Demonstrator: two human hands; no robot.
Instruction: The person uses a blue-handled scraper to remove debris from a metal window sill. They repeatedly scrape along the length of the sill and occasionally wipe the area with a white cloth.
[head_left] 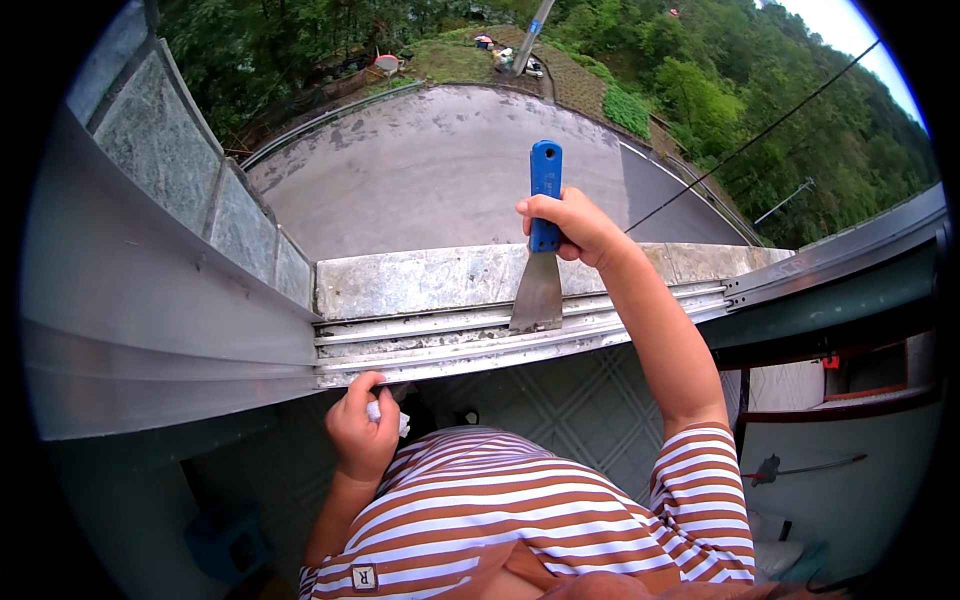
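Observation:
A putty knife with a blue handle (pixel 545 180) is gripped in my right hand (pixel 583 226), handle up. Its wide metal blade (pixel 540 293) points down, the edge resting at the grooves of the dirty white window track (pixel 430 343). Dark grime lies along those grooves. My left hand (pixel 362 428) is closed around a crumpled white wad (pixel 403 422), perhaps tissue or cloth, mostly hidden by the fingers. That hand sits at the near edge of the track, close to its left end.
Beyond the track lies a stained stone sill (pixel 420 283), with a road (pixel 430 165) far below outside. A metal window frame (pixel 170 290) rises on the left, and a sliding sash (pixel 840 255) stands on the right. Behind me are a tiled floor (pixel 590 400) and a blue stool (pixel 225 545).

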